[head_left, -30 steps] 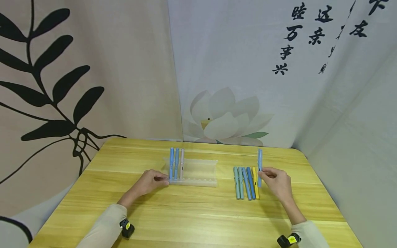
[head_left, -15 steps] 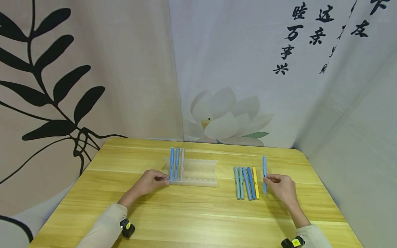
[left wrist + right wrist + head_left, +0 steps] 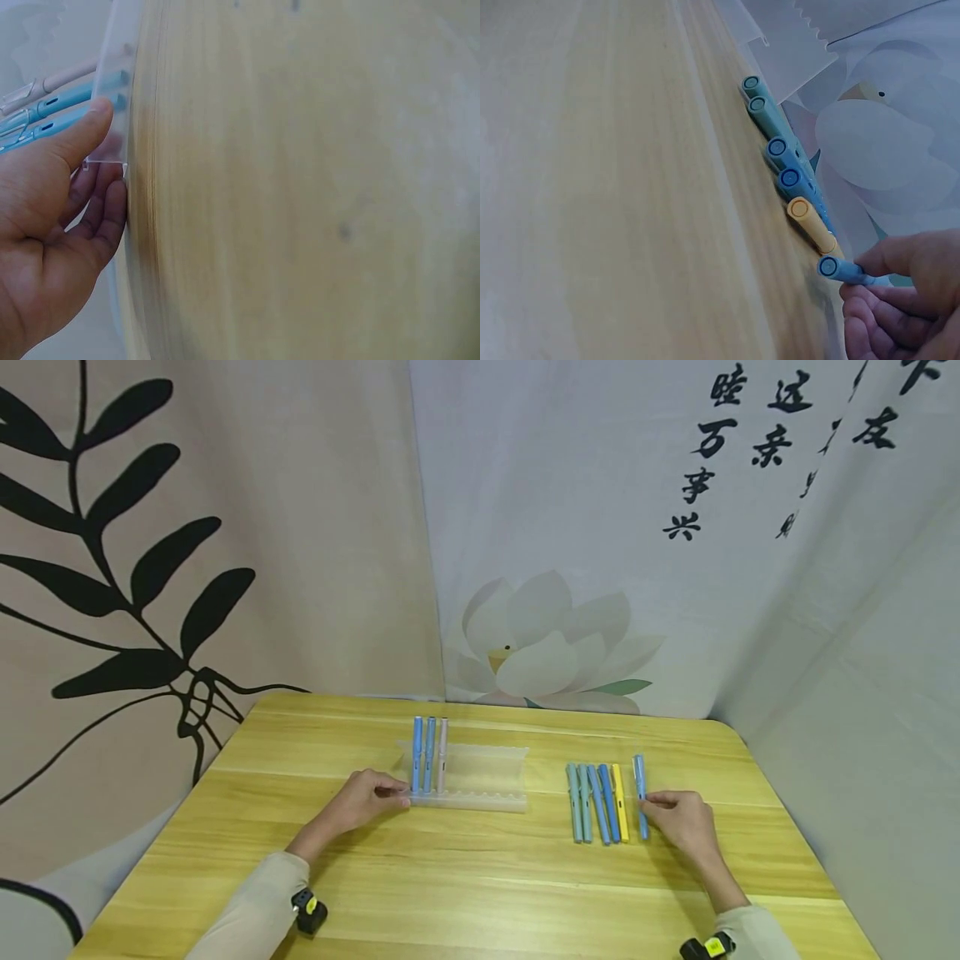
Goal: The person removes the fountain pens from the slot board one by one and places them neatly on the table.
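A clear plastic pen rack (image 3: 480, 803) stands left of the table's middle, with two blue pens (image 3: 417, 752) and a pale pink pen (image 3: 443, 752) lying in its left slots. My left hand (image 3: 369, 802) pinches the rack's left end; in the left wrist view the thumb (image 3: 94, 127) presses its top near the blue pens. Between the thumb and fingers of my right hand (image 3: 681, 822) is a light blue pen (image 3: 639, 777), just right of a yellow pen (image 3: 619, 802). The right wrist view shows that light blue pen (image 3: 836, 268) by its end.
Left of the yellow pen lie two green pens (image 3: 579, 802) and two blue pens (image 3: 603, 802), side by side on the wooden table (image 3: 480, 893). Cloth curtains (image 3: 337, 527) hang behind the table and along its right side (image 3: 862, 693).
My right hand has brought the light blue pen toward me and slightly right, from above the yellow pen to beside it. The left hand and the rack have stayed in place.
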